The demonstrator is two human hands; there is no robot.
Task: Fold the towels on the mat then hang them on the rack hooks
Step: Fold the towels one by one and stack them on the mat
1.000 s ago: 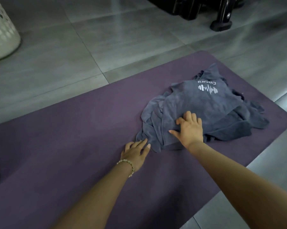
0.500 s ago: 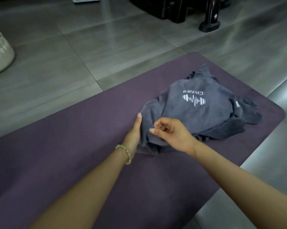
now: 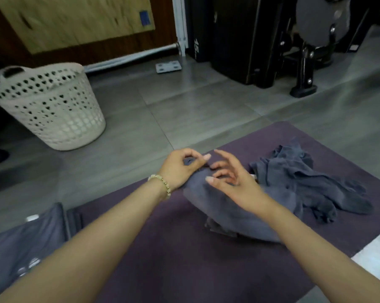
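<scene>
Lifted off the heap since a moment ago: grey towel (image 3: 217,208), corner pinched in left hand (image 3: 180,169), draped under right hand (image 3: 235,182), fingers spread loose. Remaining towels (image 3: 311,182) just right of it, on mat (image 3: 163,248).

- The grey towel (image 3: 228,206) was soft, matt cloth with a fine nap.
- The crumpled towels (image 3: 305,178) looked like the same cloth, heavily creased.
- The mat (image 3: 163,248) was purple and matt with a fine, slightly rough texture, like foam or rubber.
- The floor (image 3: 195,101) was smooth grey tile with a dull sheen.
- The basket (image 3: 53,110) was cream plastic, perforated, with a satin finish.
- The bracelet (image 3: 163,184) had pale, glossy beads.
- The wall panel (image 3: 75,18) was light, bare wood, matt and grained.
- The machine frame (image 3: 305,68) was black painted metal with shiny bolt heads.
</scene>
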